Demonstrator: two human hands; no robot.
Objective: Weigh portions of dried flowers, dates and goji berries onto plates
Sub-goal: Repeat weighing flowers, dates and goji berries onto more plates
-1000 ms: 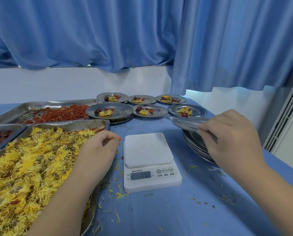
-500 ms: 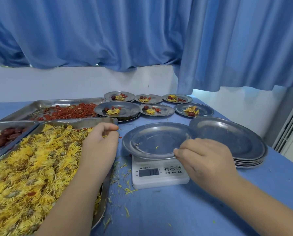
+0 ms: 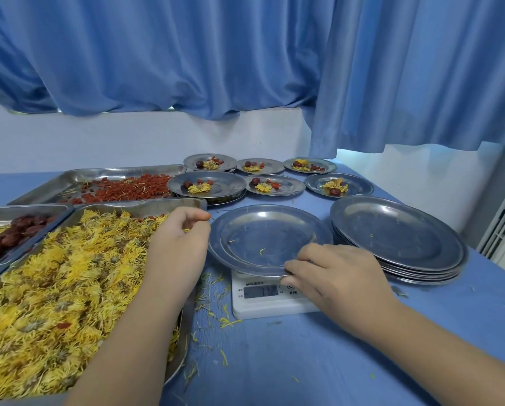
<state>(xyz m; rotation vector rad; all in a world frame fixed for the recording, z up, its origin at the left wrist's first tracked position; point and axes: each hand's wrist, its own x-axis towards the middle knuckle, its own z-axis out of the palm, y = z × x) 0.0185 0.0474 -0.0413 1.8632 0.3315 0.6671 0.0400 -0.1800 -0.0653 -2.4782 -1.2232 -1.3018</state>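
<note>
Head view, one entry per item. Right hand: your fingers are curled over the near rim of the empty plate, gripping it. The plate sits on the white scale, directly under and beyond your fingertips, with a few yellow petals on it. The scale's display lies just left of your knuckles; its digits are too blurred to read. Left hand: your fingers are curled, with thumb and forefinger tips together just left of that plate's rim. You cannot tell whether anything is pinched between them. Dried flowers: a full tray beneath and left of your left wrist. Dates: a tray further left. Goji berries: a tray beyond your left hand. Filled plates: six, in two rows beyond both hands. Stack of plates: just right of the gripped plate, beyond your right hand. Blue table: loose petals scattered between your forearms.
</note>
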